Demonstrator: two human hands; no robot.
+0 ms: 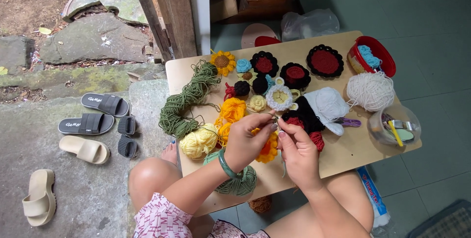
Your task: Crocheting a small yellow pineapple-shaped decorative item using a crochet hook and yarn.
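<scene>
Seemingly mid-stitch: left hand [248, 142] and right hand [297, 152] fingers pinch green yarn [189, 103] over orange crochet flower [267, 150]; next needs fine pulling.

Orange crochet piece [267, 150] half hidden behind hands; brown yarn ball [260, 203] under table [343, 154].

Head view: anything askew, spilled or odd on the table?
Mostly tidy. The green yarn skein has come loose, strands trailing over the table edge on the left. The red tub lies tipped, blue crochet showing at its mouth. Both hands, left hand and right hand, pinch thin yarn.
</scene>
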